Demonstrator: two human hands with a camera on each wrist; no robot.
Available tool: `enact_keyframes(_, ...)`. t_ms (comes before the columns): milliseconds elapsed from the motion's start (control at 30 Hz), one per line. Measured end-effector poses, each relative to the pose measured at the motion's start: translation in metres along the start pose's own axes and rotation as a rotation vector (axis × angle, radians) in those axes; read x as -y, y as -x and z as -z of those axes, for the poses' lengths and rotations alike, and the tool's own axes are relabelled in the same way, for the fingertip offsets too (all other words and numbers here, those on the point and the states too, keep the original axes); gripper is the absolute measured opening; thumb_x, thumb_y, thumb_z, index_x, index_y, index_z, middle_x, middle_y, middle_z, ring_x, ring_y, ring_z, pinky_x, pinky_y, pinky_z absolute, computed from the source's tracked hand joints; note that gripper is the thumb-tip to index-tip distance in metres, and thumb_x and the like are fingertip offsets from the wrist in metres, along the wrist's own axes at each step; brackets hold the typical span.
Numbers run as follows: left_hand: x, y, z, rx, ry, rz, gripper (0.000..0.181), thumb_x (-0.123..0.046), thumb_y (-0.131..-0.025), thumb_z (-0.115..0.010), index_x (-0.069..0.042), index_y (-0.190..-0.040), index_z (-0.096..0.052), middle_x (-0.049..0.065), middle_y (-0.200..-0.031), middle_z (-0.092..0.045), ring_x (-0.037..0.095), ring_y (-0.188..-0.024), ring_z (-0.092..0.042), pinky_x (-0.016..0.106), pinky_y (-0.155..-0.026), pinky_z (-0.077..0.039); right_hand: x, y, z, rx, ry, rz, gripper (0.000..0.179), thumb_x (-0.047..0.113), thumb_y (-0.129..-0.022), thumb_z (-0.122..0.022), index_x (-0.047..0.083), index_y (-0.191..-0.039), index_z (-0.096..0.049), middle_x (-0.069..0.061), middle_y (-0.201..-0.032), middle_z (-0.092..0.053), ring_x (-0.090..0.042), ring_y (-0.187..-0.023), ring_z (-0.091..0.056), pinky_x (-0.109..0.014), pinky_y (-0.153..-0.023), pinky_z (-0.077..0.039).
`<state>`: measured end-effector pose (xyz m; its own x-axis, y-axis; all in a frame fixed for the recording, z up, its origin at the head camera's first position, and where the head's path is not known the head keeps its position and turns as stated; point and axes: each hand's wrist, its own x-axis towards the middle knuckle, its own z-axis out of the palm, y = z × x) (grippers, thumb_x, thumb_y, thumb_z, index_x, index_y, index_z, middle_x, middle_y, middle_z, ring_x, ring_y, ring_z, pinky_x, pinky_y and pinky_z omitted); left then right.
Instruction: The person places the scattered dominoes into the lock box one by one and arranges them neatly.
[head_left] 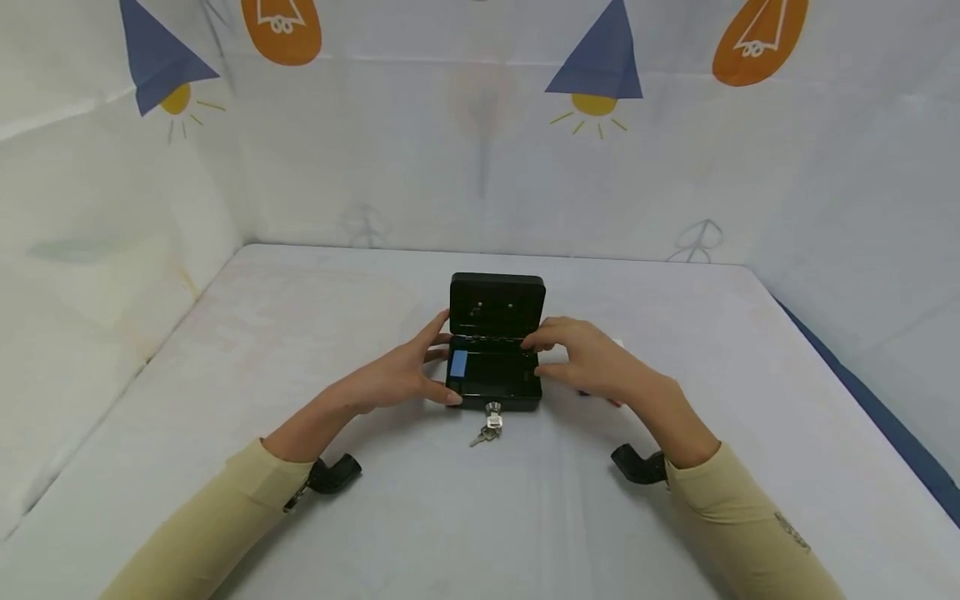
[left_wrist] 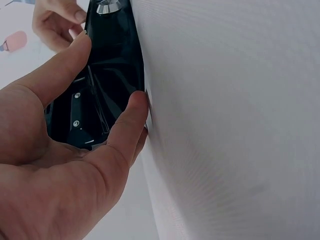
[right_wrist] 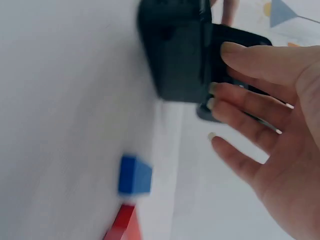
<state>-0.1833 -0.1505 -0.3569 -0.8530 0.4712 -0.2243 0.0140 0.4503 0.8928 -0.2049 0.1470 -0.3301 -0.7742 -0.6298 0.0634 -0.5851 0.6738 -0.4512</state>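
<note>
A black cash box (head_left: 498, 392) stands on the table with its lid (head_left: 497, 302) raised, and a blue rectangular piece (head_left: 459, 363) shows inside at the left. Keys (head_left: 489, 427) hang from the lock at its front. My left hand (head_left: 397, 375) holds the box's left side, thumb at the front corner and fingers farther back; the left wrist view shows this left hand (left_wrist: 75, 185) spanning the box (left_wrist: 117, 55). Over the right rim, close to the hinge, my right hand (head_left: 588, 358) has its fingers loosely bent. In the right wrist view nothing shows between the right hand's fingers (right_wrist: 245, 122).
Right of the box, a blue block (right_wrist: 135, 175) and a red block (right_wrist: 125, 225) lie on the white table (head_left: 360, 517); in the head view my right hand mostly hides them. White cloth walls (head_left: 420, 158) with printed shapes enclose the table's back and sides.
</note>
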Motion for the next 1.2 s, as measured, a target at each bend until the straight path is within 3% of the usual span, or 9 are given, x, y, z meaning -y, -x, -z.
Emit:
enact_keyframes(233,0.001,-0.003,-0.001,-0.007,-0.004,-0.005,0.126,-0.022,-0.078,-0.086,-0.048,-0.155,0.01,0.0,-0.165,-0.02,0.028,-0.154,-0.023,0.06,-0.118,-0.025,-0.027,0.016,0.009,-0.047,-0.021,-0.025,0.034,0.012,-0.087,-0.076,0.01,-0.121,-0.07,-0.006,-0.107,-0.068,-0.026,-0.104,-0.062,-0.049,-0.092,-0.052)
enact_keyframes(367,-0.001,-0.003,0.0,-0.002,0.003,-0.012,0.126,-0.022,-0.078,-0.086,-0.048,-0.154,0.01,0.0,-0.165,-0.02,0.029,-0.154,-0.022,0.06,-0.119,-0.024,-0.038,0.021,0.016,-0.061,-0.036,-0.079,0.035,0.011,-0.087,-0.075,0.008,-0.122,-0.07,-0.008,-0.108,-0.067,-0.028,-0.105,-0.06,-0.049,-0.091,-0.052)
enact_keyframes(600,0.003,-0.002,0.001,-0.003,0.006,0.007,0.127,-0.024,-0.076,-0.088,-0.05,-0.154,0.009,-0.003,-0.165,-0.02,0.026,-0.154,-0.021,0.06,-0.119,-0.024,-0.055,0.029,0.026,-0.065,-0.045,-0.16,0.033,0.011,-0.09,-0.071,0.005,-0.123,-0.069,-0.011,-0.11,-0.066,-0.03,-0.107,-0.058,-0.051,-0.092,-0.051)
enact_keyframes(1000,0.0,0.0,-0.001,-0.018,-0.001,0.023,0.128,-0.021,-0.076,-0.088,-0.043,-0.156,0.01,0.0,-0.165,-0.021,0.03,-0.154,-0.021,0.062,-0.118,-0.024,-0.079,0.037,0.033,-0.064,-0.024,-0.224,0.041,0.009,-0.088,-0.072,0.0,-0.127,-0.066,-0.014,-0.112,-0.066,-0.031,-0.108,-0.058,-0.054,-0.096,-0.048)
enact_keyframes(1200,0.0,-0.001,-0.001,-0.015,0.01,0.014,0.128,-0.021,-0.076,-0.088,-0.045,-0.156,0.009,-0.001,-0.165,-0.022,0.029,-0.154,-0.021,0.061,-0.118,-0.024,-0.089,0.04,0.032,-0.052,-0.039,-0.26,0.04,0.009,-0.088,-0.072,-0.001,-0.126,-0.066,-0.013,-0.109,-0.065,-0.029,-0.105,-0.057,-0.051,-0.095,-0.049)
